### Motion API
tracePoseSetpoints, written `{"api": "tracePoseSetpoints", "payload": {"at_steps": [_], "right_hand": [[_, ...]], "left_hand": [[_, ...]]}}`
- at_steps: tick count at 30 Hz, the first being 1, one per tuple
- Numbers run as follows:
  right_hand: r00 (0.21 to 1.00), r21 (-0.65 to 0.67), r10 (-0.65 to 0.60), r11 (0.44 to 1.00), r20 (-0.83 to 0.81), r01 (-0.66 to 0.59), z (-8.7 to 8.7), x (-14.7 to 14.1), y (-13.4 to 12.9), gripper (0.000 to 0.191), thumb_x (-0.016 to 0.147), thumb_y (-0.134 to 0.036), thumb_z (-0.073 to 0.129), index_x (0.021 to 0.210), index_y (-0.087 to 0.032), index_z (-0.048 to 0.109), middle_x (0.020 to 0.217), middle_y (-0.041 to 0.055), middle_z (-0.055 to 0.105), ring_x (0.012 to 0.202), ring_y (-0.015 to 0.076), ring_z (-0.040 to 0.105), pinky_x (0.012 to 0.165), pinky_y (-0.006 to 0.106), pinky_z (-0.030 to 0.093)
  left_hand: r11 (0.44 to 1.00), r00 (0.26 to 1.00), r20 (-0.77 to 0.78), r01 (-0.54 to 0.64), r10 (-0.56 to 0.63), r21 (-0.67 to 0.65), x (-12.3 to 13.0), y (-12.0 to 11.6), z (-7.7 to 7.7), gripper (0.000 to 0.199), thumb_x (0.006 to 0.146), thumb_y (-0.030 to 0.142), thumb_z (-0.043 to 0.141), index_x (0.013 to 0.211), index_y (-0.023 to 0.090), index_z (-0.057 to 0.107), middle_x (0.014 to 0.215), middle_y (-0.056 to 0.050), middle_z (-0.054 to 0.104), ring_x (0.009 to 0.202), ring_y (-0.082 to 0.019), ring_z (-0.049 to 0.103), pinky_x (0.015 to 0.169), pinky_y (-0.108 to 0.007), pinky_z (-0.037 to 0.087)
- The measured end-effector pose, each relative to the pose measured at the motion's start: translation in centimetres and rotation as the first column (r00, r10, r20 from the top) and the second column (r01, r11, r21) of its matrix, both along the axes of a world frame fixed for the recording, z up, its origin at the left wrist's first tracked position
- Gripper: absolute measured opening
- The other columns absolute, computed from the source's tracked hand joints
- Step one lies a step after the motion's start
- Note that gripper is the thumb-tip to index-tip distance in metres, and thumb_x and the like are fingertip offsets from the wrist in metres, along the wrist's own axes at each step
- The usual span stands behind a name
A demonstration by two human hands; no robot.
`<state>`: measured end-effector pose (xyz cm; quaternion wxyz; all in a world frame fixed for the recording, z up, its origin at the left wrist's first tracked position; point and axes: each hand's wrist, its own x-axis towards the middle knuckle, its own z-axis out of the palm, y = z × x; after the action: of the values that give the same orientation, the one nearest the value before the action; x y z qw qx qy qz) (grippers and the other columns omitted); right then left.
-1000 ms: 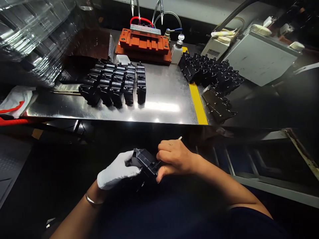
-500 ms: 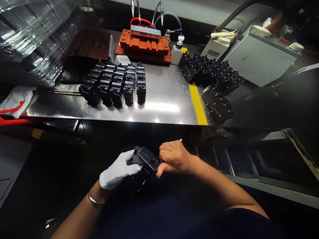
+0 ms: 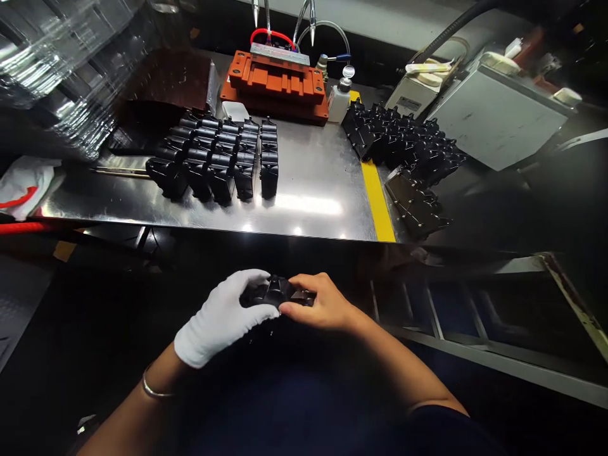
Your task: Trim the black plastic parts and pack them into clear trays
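Observation:
Between my two hands, below the table's front edge, is a black plastic part (image 3: 277, 291). My left hand (image 3: 223, 316), in a white glove, grips its left side with the thumb below and fingers above. My bare right hand (image 3: 323, 303) closes round the right side, its thumb near the left thumb's tip. A small dark item (image 3: 304, 296) shows between the right thumb and fingers; what it is I cannot make out. On the table, rows of similar black parts (image 3: 223, 152) stand left of the middle.
The steel table (image 3: 313, 183) carries an orange fixture (image 3: 275, 82), a white bottle (image 3: 339, 101), yellow tape (image 3: 377, 202) and more black parts (image 3: 403, 139) at the right. Clear plastic trays (image 3: 52, 63) are stacked at the left. A grey box (image 3: 498, 107) stands at the back right.
The black part has been turned and now shows a different side. My right hand has opened out from a curled grip and moved slightly left round the part. The view has shifted a little.

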<state>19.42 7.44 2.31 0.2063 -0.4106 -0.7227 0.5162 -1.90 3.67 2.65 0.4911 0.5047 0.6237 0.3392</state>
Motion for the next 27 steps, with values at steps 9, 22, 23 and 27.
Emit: {"api": "tracePoseSetpoints", "payload": {"at_steps": [9,22,23,27], "right_hand": [[0.827,-0.271,-0.511,0.851,-0.234,0.449,-4.0,-2.0,-2.7,0.041,0.076,-0.054,0.067,0.093,-0.017,0.065,0.073,0.0022,0.062,0.063,0.0132,0.055,0.055,0.025,0.047],[0.855,0.054,-0.427,0.886,-0.295,0.461,-4.3,-2.3,-2.8,0.030,0.095,-0.034,0.048,0.111,-0.019,0.068,0.072,0.0006,0.056,0.067,0.0117,0.055,0.063,0.027,0.049],[0.863,0.068,-0.406,0.893,-0.301,0.444,-4.1,-2.3,-2.9,0.031,0.095,-0.035,0.047,0.111,-0.019,0.068,0.073,0.0009,0.056,0.069,0.0125,0.055,0.065,0.028,0.049],[0.856,-0.010,-0.404,0.906,-0.322,0.424,-3.8,-2.5,-3.2,0.027,0.090,-0.040,0.054,0.100,-0.019,0.067,0.074,0.0009,0.058,0.066,0.0121,0.054,0.060,0.026,0.046]], "left_hand": [[0.778,0.369,0.687,-0.236,0.626,-0.582,1.8,-0.8,-2.4,0.029,0.081,0.014,0.065,0.110,0.017,0.065,0.107,-0.008,0.071,0.101,-0.019,0.067,0.088,-0.032,0.055],[0.522,0.172,0.496,-0.182,0.851,-0.833,3.0,-1.5,-0.6,0.028,0.094,0.008,0.043,0.113,0.009,0.064,0.091,-0.010,0.076,0.077,-0.017,0.074,0.066,-0.023,0.062],[0.523,0.172,0.497,-0.181,0.850,-0.833,3.0,-1.6,-0.5,0.028,0.094,0.008,0.043,0.114,0.010,0.064,0.092,-0.010,0.076,0.077,-0.017,0.074,0.066,-0.023,0.062],[0.521,0.143,0.502,-0.179,0.853,-0.835,3.2,-1.7,-0.6,0.030,0.094,0.008,0.044,0.116,0.013,0.063,0.090,-0.007,0.076,0.076,-0.016,0.074,0.067,-0.024,0.062]]}}
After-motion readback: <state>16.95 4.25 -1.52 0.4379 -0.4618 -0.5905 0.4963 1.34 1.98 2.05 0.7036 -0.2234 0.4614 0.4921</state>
